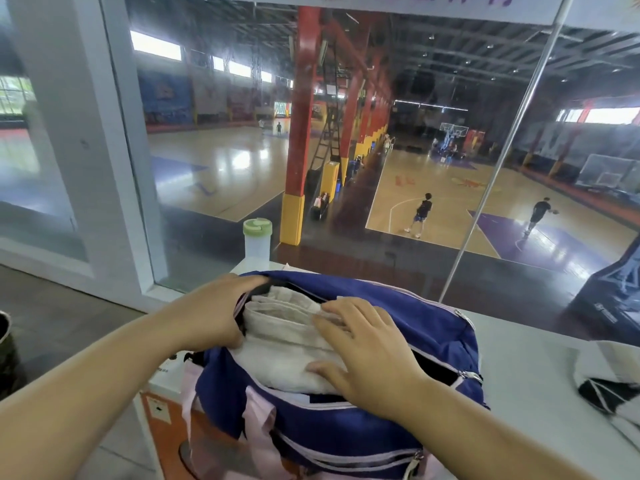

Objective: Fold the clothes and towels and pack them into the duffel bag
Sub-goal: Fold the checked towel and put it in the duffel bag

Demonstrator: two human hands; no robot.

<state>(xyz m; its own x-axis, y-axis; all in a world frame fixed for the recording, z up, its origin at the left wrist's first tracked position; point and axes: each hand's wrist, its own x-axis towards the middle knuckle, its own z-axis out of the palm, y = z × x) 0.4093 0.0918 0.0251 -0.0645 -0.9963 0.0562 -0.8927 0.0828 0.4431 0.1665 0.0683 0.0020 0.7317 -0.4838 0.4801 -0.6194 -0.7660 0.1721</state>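
On the counter [540,368] by the window, bag [346,434] stands unzipped, mouth up.

Towel [284,341]: folded, lying in the bag's mouth, its top proud of the rim. Not fully sunk.

Left hand [214,313]: at the bag's left end, fingers curled over the rim and gripping it, holding the opening wide.

Right hand [367,355]: on top of the towel, palm down, fingers straight and spread. It presses and grips nothing.

Bottle [257,240]: just behind the bag's far left corner, apart from it.

Garment [602,372]: black and white, on the counter right of the bag, well apart. Looks loosely heaped, and is partly out of view.

Step in hand, as I judge it: packing, with the towel being seated into the bag. Folding of this piece looks done.

Next move calls for an even downward push until the towel clears the zip line, with the rim held back so the cloth does not snag. After that, a reach right of the bag for the garment, which likely needs folding first.

Progress: partway, with at least one piece outside the bag.
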